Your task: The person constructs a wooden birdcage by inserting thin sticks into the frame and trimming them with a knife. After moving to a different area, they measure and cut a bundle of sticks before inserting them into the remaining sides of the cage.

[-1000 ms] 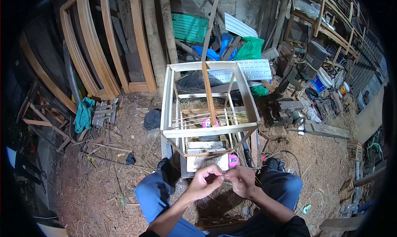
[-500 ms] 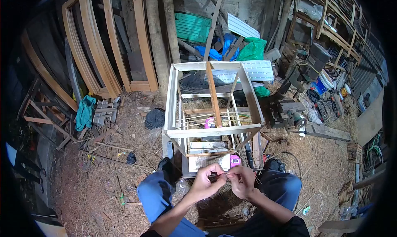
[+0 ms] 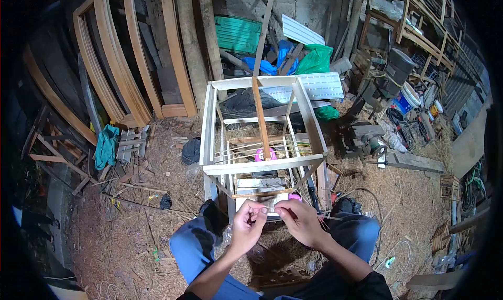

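Pale thin sliver (image 3: 270, 209) pinched between left hand (image 3: 247, 227) and right hand (image 3: 302, 222).

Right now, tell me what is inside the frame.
Inside the frame: a slanted slat, thin sticks and a pink thing. The left hand and right hand cover its lower front.
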A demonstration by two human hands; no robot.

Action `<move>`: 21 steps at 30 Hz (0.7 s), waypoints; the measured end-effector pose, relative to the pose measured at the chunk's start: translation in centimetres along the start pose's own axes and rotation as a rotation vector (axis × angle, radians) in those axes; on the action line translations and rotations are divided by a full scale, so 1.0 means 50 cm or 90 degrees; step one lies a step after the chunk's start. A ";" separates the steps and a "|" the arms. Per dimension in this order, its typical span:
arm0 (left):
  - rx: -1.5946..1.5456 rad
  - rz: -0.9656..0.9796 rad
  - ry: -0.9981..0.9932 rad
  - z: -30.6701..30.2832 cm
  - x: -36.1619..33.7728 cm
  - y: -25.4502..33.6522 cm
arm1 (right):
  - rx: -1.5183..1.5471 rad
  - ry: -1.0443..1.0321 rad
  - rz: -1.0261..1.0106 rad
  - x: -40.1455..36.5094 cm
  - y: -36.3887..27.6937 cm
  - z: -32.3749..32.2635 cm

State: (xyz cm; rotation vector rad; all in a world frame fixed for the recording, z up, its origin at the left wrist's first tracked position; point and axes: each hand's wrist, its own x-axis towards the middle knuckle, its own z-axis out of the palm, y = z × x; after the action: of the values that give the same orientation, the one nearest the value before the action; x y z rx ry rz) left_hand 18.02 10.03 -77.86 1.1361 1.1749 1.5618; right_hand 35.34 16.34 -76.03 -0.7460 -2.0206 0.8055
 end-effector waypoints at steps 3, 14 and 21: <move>0.073 0.057 0.034 0.005 -0.003 -0.005 | 0.101 -0.055 0.213 -0.003 -0.035 -0.002; 0.451 0.259 -0.002 0.017 0.007 0.013 | 0.535 0.021 0.337 -0.027 -0.021 0.038; 0.492 0.287 -0.095 0.003 0.008 0.020 | 0.620 0.029 0.360 -0.035 -0.014 0.030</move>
State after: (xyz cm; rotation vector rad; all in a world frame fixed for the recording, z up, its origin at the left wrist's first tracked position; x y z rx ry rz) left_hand 17.95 10.26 -76.80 2.1004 1.5452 1.3114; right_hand 34.79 14.19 -76.99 -0.7118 -1.1121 1.8696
